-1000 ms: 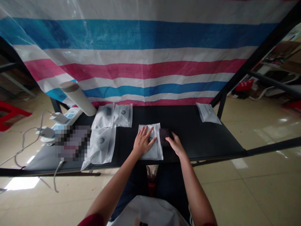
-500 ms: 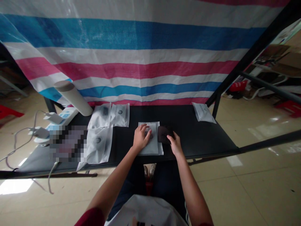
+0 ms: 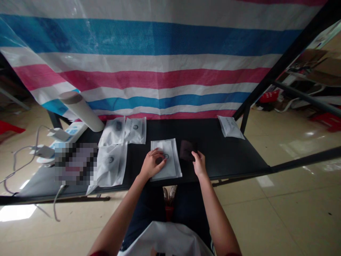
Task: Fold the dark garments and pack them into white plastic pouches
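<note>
**Hands on pouch and dark flat item, black tabletop**

Left hand [image 3: 151,164] is being pressed onto a flat white plastic pouch [image 3: 170,153], fingers curled loosely together, tips resting near the small round print on its face. The pouch is rectangular, smooth, slightly glossy, lying flat at the table's near edge. Right hand [image 3: 199,164] is being held on the near edge of a dark flat item [image 3: 187,149], fingers close together; whether it is being pinched or only touched cannot be told. The item is squarish, matte, lying just beside the pouch, right of it. Both are being borne by a black table [image 3: 239,156], smooth and matte. More white pouches [image 3: 119,145] are lying flat to the left, another pouch [image 3: 230,127] at the far right corner. A pale cardboard tube [image 3: 81,110] is leaning against a woven striped tarp [image 3: 160,60], blue, pink and white.
</note>
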Demonstrator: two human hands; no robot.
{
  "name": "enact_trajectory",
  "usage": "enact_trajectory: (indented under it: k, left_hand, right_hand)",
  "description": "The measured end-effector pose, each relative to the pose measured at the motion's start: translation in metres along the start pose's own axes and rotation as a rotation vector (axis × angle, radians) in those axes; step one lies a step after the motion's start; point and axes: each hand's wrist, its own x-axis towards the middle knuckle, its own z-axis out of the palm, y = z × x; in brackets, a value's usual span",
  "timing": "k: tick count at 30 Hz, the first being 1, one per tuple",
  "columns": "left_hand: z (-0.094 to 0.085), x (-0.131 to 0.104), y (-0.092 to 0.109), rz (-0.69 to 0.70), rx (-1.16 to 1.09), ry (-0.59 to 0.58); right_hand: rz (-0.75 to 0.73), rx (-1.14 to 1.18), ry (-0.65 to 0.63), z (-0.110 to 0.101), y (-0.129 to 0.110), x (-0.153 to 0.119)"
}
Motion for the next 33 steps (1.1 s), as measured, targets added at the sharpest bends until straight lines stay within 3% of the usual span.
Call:
enact_trajectory:
  k: [4,9,13,16,20,25,29,33]
  left_hand:
    - [0.001,-0.003,0.007,0.082,0.129,-0.102]
    - [0.0,-0.005,0.011,0.102,0.142,-0.118]
    - [0.001,-0.007,0.005,0.043,0.022,-0.025]
    - [0.002,-0.008,-0.001,-0.037,-0.117,0.066]
    - [0.002,-0.01,-0.005,-0.065,-0.215,0.102]
    - [0.0,-0.01,0.0,-0.046,-0.268,0.142]
    - [0.002,-0.008,0.002,-0.112,-0.247,0.18]
    - [0.006,-0.007,-0.004,-0.212,-0.307,0.32]
  right_hand:
    - [0.053,0.213,-0.022,0.0,-0.001,0.0]
    - [0.056,0.226,-0.082,0.002,-0.004,-0.001]
    - [0.047,0.189,-0.075,0.001,-0.002,-0.001]
    - [0.054,0.094,-0.141,-0.003,0.001,-0.001]
    - [0.049,-0.035,-0.161,-0.008,0.005,0.0]
    - [0.048,0.107,-0.147,-0.006,0.004,0.0]
    - [0.026,0.151,-0.146,-0.002,0.0,-0.001]
    - [-0.019,0.076,-0.166,-0.001,-0.004,-0.002]
